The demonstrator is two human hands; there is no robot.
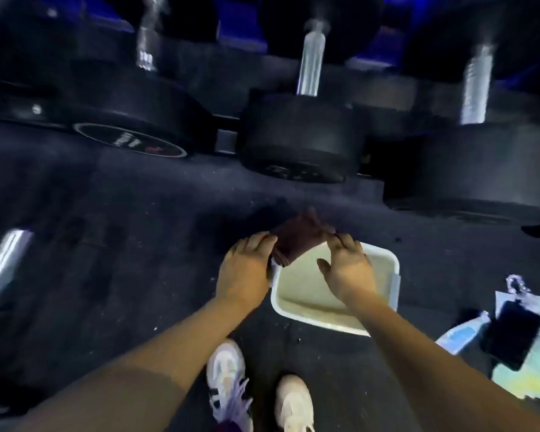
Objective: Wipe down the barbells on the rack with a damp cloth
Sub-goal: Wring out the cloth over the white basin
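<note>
Head view looks down on two bare forearms reaching to a dark brown cloth held over the far left corner of a white square basin on the dark gym floor. The left hand has its fingers curled round the cloth's left end, gripping it. The right hand rests on the cloth's right end with fingers fairly straight and thumb spread toward the basin; whether it pinches the cloth underneath cannot be told.

The cloth's long axis runs left to right between the two sets of fingertips, so both hands are about equally near it. Whether the basin holds water is not clear.

Beyond the fingertips, well apart from the cloth, dumbbells sit on a low rack, their chrome handles pointing away from the person. The middle dumbbell lies nearly straight ahead of the cloth, so it looks the nearest target; the next move likely calls for lifting the cloth forward and up onto that handle.

A spray bottle and a phone lie to the right of the right hand.
</note>
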